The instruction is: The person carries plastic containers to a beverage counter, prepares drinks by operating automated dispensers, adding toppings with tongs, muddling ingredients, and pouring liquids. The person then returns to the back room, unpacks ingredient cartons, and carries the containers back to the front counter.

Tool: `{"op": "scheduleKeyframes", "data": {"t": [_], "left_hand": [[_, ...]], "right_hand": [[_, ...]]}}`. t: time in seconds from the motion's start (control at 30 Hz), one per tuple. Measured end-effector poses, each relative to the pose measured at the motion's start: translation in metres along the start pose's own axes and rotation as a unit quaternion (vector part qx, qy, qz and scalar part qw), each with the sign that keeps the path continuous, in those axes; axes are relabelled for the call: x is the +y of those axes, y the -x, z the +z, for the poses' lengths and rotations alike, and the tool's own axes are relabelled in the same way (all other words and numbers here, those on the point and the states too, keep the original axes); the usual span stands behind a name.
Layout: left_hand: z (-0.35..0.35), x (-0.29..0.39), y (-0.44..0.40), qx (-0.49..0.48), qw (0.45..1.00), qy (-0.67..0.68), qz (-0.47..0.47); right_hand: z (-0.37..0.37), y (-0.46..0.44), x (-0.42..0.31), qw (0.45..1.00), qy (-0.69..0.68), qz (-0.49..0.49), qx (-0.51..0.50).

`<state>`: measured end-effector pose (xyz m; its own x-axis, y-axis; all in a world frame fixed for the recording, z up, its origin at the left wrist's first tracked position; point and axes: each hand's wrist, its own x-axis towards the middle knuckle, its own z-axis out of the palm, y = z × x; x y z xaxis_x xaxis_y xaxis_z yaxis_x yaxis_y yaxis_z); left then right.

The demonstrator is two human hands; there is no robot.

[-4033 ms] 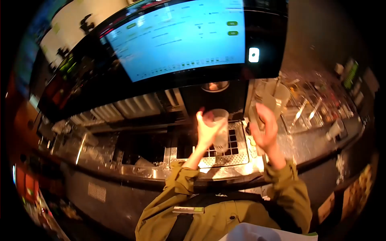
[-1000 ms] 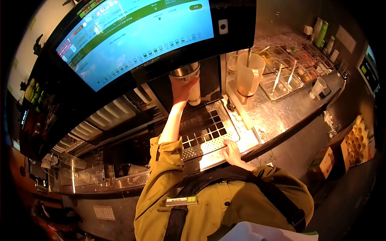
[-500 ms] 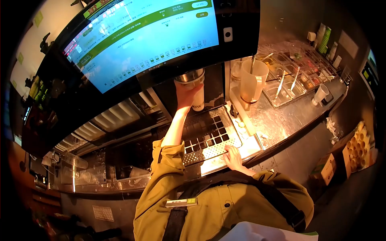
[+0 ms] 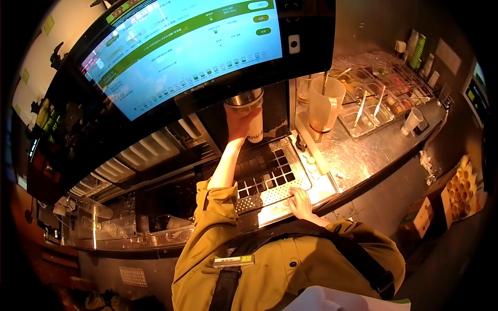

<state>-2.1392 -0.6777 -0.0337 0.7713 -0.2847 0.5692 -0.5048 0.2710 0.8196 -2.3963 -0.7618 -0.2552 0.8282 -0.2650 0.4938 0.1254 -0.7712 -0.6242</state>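
So we've got our left hand (image 4: 241,123) wrapped around a pale cup (image 4: 256,129) with dark lettering near its base, fingers and thumb clamped on its side. The cup stands more or less upright, its mouth right up under a round metal fitting (image 4: 244,97), and we honestly can't tell if the rim touches it. Same with the base: it's near the back edge of the perforated drip tray (image 4: 251,204), contact unclear.

Headroom is tight up there, since the bottom edge of the big screen (image 4: 192,59) hangs just above the fitting. Down front there's a decent gap between the cup and our right hand (image 4: 301,203), with the tray's square-holed grid spread across it. That hand rests at the tray's front right corner, fingers loosely apart and slightly curled, wrist close to the counter's front edge.

Right of the tray, a raised pale strip (image 4: 312,149) makes a border, and a big jug (image 4: 327,106) stands just past it. Beyond the jug sit the topping containers (image 4: 361,123), and a small cup (image 4: 413,120) stands near the counter's outer edge. Between jug and front edge we've got a wide stretch of shiny steel counter (image 4: 358,151).
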Motion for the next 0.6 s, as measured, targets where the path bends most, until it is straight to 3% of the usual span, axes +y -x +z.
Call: {"op": "scheduleKeyframes", "data": {"t": [0.13, 0.23, 0.27, 0.6], "left_hand": [[0.003, 0.006, 0.002, 0.005, 1.000, 0.020, -0.021], [0.002, -0.002, 0.000, 0.002, 1.000, 0.009, 0.022], [0.005, 0.001, 0.001, -0.015, 0.994, 0.098, 0.034], [0.003, 0.010, 0.002, 0.010, 1.000, 0.007, 0.025]], "right_hand": [[0.001, 0.000, 0.000, 1.000, 0.001, 0.006, -0.009], [0.000, -0.001, -0.002, 1.000, 0.004, 0.006, -0.007], [0.003, 0.000, 0.001, 1.000, -0.004, 0.008, -0.010], [0.004, -0.003, -0.002, 1.000, -0.003, -0.016, 0.001]]}}
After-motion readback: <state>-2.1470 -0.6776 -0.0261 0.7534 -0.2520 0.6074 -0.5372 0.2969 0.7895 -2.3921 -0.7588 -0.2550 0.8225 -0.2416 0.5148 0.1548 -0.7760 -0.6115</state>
